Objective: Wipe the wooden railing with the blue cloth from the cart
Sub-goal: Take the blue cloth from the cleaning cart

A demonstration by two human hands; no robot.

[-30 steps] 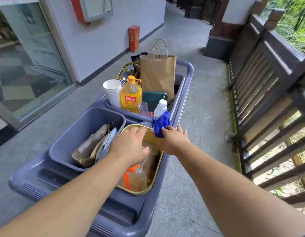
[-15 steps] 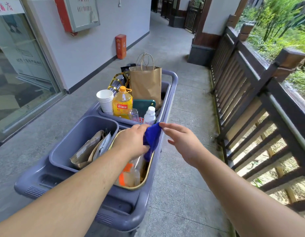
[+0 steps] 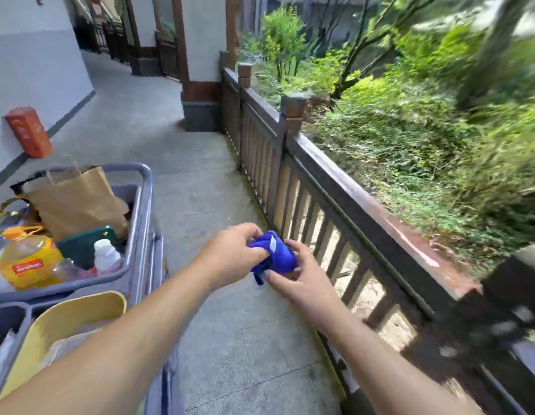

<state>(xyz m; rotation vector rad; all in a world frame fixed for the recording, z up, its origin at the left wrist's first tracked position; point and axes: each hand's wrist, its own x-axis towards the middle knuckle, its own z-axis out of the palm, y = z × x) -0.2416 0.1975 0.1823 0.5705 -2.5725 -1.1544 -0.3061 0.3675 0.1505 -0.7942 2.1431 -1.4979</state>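
both hands grip the bunched blue cloth [image 3: 275, 254]: left hand [image 3: 233, 256] and right hand [image 3: 302, 280] closed around it, between cart [image 3: 140, 205] and wooden railing [image 3: 365, 211].

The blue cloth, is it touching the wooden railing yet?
Apart. The head view shows the blue cloth bunched between both hands, with paving visible between it and the wooden railing.
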